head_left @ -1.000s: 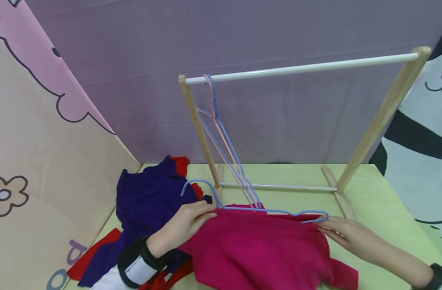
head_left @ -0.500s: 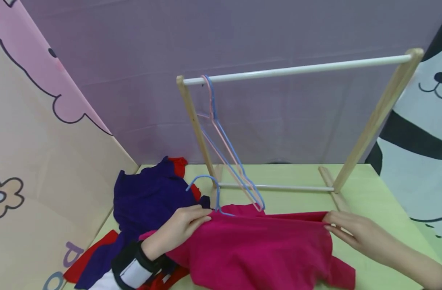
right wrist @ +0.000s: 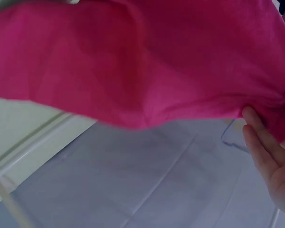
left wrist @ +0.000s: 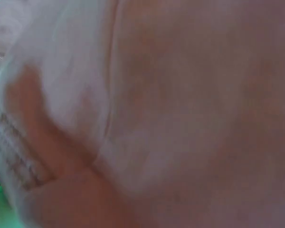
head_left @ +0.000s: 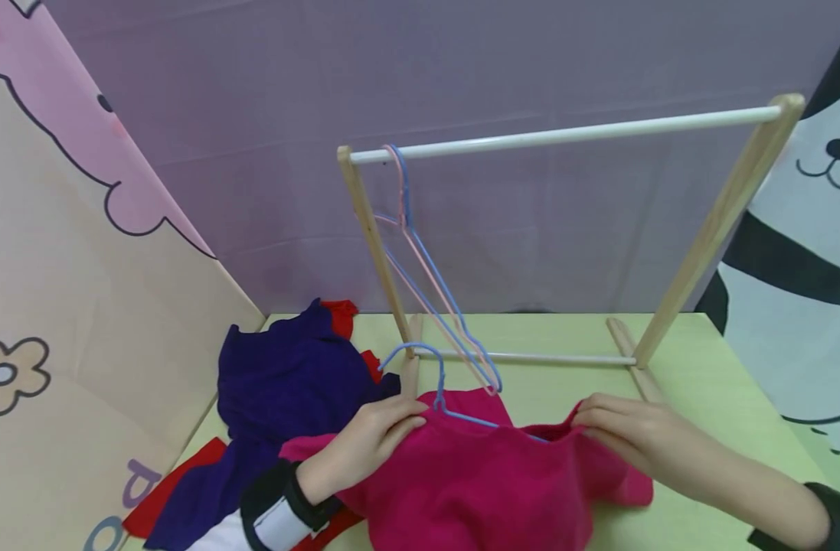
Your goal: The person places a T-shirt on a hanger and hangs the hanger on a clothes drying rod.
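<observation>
A magenta shirt (head_left: 475,474) is held up over the table in front of the rack. Inside its neckline sits a blue clothes hanger (head_left: 468,418), its hook sticking up at the left and its right end hidden by the cloth. My left hand (head_left: 371,444) pinches the shirt at the left of the neckline, beside the hook. At the right side of the opening my right hand (head_left: 640,432) grips the shirt's edge between thumb and fingers. In the right wrist view, fingers (right wrist: 263,147) hold bunched cloth. Blurred fabric (left wrist: 180,95) fills the left wrist view.
Behind the shirt stands a wooden rack with a white rail (head_left: 571,136). Pink and blue hangers (head_left: 433,283) hang at the rail's left end. Dark blue clothing (head_left: 289,367) and red clothing (head_left: 174,490) lie heaped on the table (head_left: 723,375) at the left.
The hanger's right end, first lying above the neckline, has gone inside the shirt. My right hand has moved left with the shirt's edge; the hook and left hand have shifted slightly right.
</observation>
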Tool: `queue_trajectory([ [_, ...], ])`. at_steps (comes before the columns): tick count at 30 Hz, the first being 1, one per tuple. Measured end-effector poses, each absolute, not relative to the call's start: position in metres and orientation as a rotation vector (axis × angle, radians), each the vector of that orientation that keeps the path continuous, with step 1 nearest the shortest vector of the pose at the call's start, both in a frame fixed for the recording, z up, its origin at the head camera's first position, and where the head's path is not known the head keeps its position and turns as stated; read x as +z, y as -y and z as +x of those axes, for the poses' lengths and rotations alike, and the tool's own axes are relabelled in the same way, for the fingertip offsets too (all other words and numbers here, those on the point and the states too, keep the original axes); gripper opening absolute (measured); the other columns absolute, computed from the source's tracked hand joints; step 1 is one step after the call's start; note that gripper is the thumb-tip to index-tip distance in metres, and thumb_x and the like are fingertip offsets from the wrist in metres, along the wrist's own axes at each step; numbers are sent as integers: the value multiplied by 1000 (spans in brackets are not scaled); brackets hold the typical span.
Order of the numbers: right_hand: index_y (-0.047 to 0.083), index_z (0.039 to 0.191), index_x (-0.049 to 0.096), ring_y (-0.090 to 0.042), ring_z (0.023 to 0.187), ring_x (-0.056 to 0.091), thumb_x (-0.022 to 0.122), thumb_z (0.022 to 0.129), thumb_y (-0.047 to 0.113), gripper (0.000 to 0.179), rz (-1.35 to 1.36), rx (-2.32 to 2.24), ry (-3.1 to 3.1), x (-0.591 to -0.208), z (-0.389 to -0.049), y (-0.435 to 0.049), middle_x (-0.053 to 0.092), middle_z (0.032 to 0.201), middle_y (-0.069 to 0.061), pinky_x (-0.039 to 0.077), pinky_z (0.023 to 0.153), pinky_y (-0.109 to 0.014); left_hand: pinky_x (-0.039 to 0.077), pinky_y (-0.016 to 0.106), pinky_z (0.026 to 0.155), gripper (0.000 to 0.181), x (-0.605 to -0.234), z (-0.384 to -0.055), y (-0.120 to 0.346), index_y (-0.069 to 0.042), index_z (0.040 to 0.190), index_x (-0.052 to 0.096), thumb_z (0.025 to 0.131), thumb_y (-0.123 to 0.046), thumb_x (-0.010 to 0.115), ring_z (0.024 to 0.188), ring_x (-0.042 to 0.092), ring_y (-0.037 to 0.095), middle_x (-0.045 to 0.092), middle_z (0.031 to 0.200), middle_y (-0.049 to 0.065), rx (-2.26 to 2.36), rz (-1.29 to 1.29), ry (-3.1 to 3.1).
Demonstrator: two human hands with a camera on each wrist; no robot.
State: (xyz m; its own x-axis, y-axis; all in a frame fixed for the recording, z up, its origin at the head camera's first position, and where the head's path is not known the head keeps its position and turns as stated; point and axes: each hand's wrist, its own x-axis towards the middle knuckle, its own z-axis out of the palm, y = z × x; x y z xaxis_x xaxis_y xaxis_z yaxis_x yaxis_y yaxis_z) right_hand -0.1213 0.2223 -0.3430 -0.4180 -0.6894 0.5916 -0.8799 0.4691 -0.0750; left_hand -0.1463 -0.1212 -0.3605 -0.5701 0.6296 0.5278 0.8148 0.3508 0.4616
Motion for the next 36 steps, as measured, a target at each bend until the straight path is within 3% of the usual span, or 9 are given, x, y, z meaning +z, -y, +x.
queue_trajectory([
  [6,19,95,61,-4,83,51,38,94,32,26,1370,517,2135,-340,-125,-204,56,92,7,48,66,-16,50,22,66,15,-360,-144,110,-7,99,58,86,-4,52,77,54,7,62,86,4,-1070,-1289,2335],
  [11,15,96,60,-5,83,51,43,92,28,22,1421,602,2065,-341,-128,-194,55,91,4,49,66,-17,50,22,70,15,-360,-143,103,-8,99,58,86,-5,53,78,54,7,62,86,3,-1057,-1311,2320],
  [22,12,99,58,-8,82,55,55,85,24,18,1386,857,2106,-354,-127,-180,56,98,-2,49,68,-16,46,16,65,15,-358,-139,92,-9,101,59,86,-9,53,72,48,4,58,81,-2,-1069,-1311,2326],
  [26,9,112,52,-5,75,57,65,78,19,38,1268,912,2209,-358,-123,-182,51,109,-6,48,65,-14,46,17,65,15,-358,-138,92,-9,100,59,87,-10,53,71,48,4,58,81,-2,-1059,-1293,2314],
  [29,11,116,50,-3,73,55,69,73,14,47,1161,906,2314,-360,-120,-186,54,103,-2,49,62,-16,46,17,64,14,-358,-137,92,-10,99,59,87,-12,52,71,47,4,57,81,-2,-1062,-1273,2304],
  [36,24,91,58,1,66,47,64,78,18,16,1027,934,2576,-361,-116,-195,54,78,17,47,53,-24,45,16,62,14,-357,-136,92,-11,100,59,88,-13,51,70,46,4,55,80,-3,-1094,-1264,2281],
])
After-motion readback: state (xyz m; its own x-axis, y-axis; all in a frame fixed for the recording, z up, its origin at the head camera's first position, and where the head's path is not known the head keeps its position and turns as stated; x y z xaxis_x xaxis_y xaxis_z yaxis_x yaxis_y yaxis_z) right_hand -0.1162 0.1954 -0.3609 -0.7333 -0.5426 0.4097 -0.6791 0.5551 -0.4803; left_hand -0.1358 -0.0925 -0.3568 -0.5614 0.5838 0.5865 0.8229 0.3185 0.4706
